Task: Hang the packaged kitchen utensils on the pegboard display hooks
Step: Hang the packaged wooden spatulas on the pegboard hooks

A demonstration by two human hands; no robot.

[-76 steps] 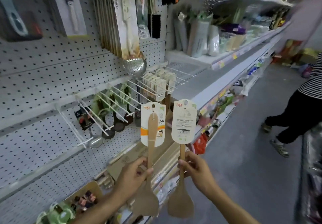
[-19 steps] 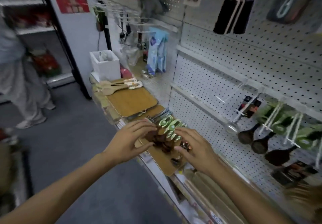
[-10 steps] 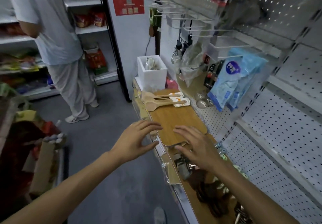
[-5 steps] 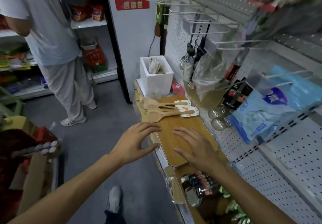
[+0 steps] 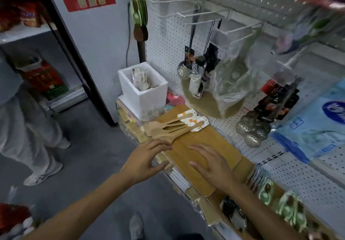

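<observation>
Both hands are empty right now: left hand (image 5: 143,162) and right hand (image 5: 211,163) hover with fingers spread over the bamboo cutting board (image 5: 203,142) at the shelf's front edge.

The pale wooden spatulas with white-and-orange header cards (image 5: 173,126) lie fanned at the board's far end. I count three, maybe four, since they overlap.

I'd lift them by the handles, one per hand, keeping the card holes clear for the white wire pegboard hooks (image 5: 197,13).

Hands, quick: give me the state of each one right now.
Left hand: open, fingers spread, holding nothing.
Right hand: open, fingers extended over the wooden board, holding nothing.
</observation>
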